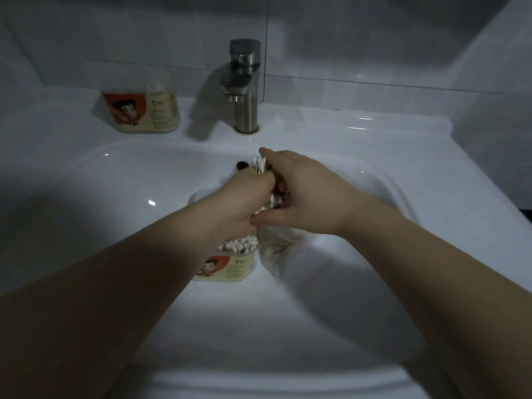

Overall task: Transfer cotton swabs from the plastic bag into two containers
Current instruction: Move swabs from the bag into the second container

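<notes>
Cotton swabs (259, 166) stand in a bundle at the centre of the frame, gripped by the left hand (244, 203), while the right hand (305, 197) holds the plastic bag (276, 250) just beside a filled container (230, 267) in the sink (115, 185).

Glossy white ceramic sink (121, 180), brushed metal faucet (244, 82), crinkled clear plastic bag (277, 251).

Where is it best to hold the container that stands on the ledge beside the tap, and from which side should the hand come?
Probably grip the container round its labelled side walls, below the open rim, coming from the front: it stands upright, swabs stick out on top, the wall is close behind, the tap to its right.
</notes>
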The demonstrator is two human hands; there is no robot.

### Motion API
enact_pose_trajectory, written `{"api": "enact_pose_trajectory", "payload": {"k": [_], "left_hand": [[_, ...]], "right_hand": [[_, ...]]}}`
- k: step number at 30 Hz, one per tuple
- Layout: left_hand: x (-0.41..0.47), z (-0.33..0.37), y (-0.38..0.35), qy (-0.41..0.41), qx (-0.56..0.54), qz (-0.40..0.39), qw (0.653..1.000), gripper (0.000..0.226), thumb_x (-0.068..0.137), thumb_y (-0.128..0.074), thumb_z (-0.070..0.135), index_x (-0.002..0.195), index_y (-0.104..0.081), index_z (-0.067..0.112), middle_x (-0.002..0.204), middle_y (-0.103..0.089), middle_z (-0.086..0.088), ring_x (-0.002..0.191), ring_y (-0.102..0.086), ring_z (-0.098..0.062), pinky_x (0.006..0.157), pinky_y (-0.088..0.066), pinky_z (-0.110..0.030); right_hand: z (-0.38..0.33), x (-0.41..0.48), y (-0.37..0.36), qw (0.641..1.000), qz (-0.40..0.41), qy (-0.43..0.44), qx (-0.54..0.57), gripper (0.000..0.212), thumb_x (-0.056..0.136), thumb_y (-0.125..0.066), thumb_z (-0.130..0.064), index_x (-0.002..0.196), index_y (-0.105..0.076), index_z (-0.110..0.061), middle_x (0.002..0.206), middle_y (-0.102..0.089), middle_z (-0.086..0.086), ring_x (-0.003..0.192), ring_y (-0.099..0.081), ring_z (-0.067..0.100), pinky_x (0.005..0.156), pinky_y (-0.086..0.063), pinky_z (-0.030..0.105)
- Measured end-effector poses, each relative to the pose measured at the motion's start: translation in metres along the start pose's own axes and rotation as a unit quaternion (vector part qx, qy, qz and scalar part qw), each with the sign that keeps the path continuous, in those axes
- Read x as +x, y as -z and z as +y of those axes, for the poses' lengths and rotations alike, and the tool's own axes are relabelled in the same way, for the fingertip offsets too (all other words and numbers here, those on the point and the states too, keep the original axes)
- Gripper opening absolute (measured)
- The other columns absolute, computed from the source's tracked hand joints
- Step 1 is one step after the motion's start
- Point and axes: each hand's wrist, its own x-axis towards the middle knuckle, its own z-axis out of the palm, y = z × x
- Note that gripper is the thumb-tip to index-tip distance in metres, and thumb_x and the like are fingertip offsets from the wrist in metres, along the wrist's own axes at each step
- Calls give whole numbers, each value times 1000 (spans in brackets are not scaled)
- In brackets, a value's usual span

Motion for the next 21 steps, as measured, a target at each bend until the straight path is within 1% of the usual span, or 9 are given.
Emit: {"api": "enact_pose_trajectory", "payload": {"k": [2, 6, 8, 11, 14, 15, 16, 19, 21], "left_hand": [[0, 1, 0, 0, -3, 1, 1000, 29, 106, -45, 8, 82, -60, 12, 63, -65, -1, 62, -67, -12, 52, -52, -23], [-3, 1, 0, -8, -3, 1, 1000, 30, 106, -43, 5, 86, -64, 7, 68, -71, -7, 62, -73, -15, 51, -56, -24], [-4, 1, 1, 4, -33, -7, 999, 30, 105, -39, 2, 88, -64, 6, 66, -72, -7, 60, -73, -14, 49, -55, -23], [-2, 2, 1, 27, -42, -14, 999, 24, 106, -41, 6, 95, -62, 6, 75, -69, -9, 66, -70, -16, 54, -55, -26], [1, -1, 1, 48, -35, -32, 998, 13, 107, -45, 13, 109, -58, 11, 93, -53, -14, 79, -56, -19, 66, -52, -32], [2, -1, 1, 51, -38, -39, 997, 12, 107, -46, 15, 113, -56, 12, 96, -51, -14, 81, -55, -21, 68, -52, -33], [3, -1, 1, 52, -38, -44, 997, 12, 108, -47, 16, 114, -56, 10, 98, -52, -13, 83, -57, -22, 67, -52, -33], [2, 0, 3, 57, -39, -40, 997, 20, 105, -44, 8, 108, -64, 2, 97, -73, -16, 86, -74, -21, 64, -60, -30], [2, 0, 6, 53, -36, -43, 997, 24, 102, -42, 0, 101, -66, 2, 93, -76, -17, 84, -77, -21, 64, -62, -29]], "right_hand": [[1, 0, 1, 1000, 10, 7, 14, 102, 69, -74, -61, 152, -41, -11, 120, -60, -1, 107, -56, 13, 95, -46, 25], [-4, -4, 3, 998, -26, -17, 52, 127, 57, -75, -76, 158, -28, -14, 143, -48, -5, 125, -47, 6, 105, -38, 20], [-5, -3, 3, 999, -26, -11, 37, 123, 60, -76, -73, 158, -30, -13, 134, -50, -9, 119, -48, 4, 102, -37, 16], [-4, -2, 6, 999, -9, -6, 37, 95, 69, -84, -56, 146, -47, -14, 109, -54, -12, 94, -51, 3, 84, -39, 12], [-1, -3, 11, 999, 9, -3, 32, 56, 72, -85, -44, 114, -61, -17, 95, -64, -5, 85, -60, 14, 78, -50, 32], [-1, -4, 12, 999, 13, -2, 29, 55, 71, -86, -44, 114, -62, -18, 96, -66, -4, 87, -62, 15, 80, -51, 35], [-1, -4, 12, 1000, 12, -3, 27, 66, 70, -87, -45, 125, -61, -20, 104, -67, -4, 92, -62, 15, 85, -51, 32], [-1, -5, 11, 999, -19, 19, 27, 120, 64, -91, -49, 160, -24, -20, 130, -50, -9, 113, -49, 5, 97, -38, 12], [-3, -4, 9, 999, -21, 38, -2, 110, 65, -92, -45, 155, -36, -18, 132, -54, -4, 114, -54, 10, 100, -43, 20]]}}
